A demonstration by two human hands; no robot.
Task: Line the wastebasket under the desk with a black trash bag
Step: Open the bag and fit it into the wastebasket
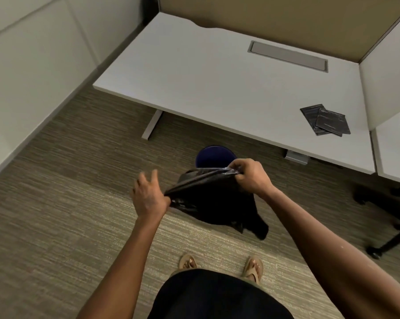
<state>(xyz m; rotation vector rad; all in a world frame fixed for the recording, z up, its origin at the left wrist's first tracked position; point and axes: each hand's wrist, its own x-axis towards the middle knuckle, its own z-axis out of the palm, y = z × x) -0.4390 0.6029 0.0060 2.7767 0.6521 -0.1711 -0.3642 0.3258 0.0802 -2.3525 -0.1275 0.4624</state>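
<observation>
While the white desk (pixel 217 84) fills the far side of the scene, with spare folded bags (pixel 324 120) lying near its right edge, the dark blue wastebasket (pixel 214 155) stands on the carpet at the desk's near edge, partly hidden behind the black trash bag (pixel 213 194) held just above it. That bag looks light, thin, limp and probably slippery, so its mouth hem seems the best hold. The right hand (pixel 252 176) pinches the bunched hem, the left hand (pixel 149 196) grips it with fingers partly splayed.
</observation>
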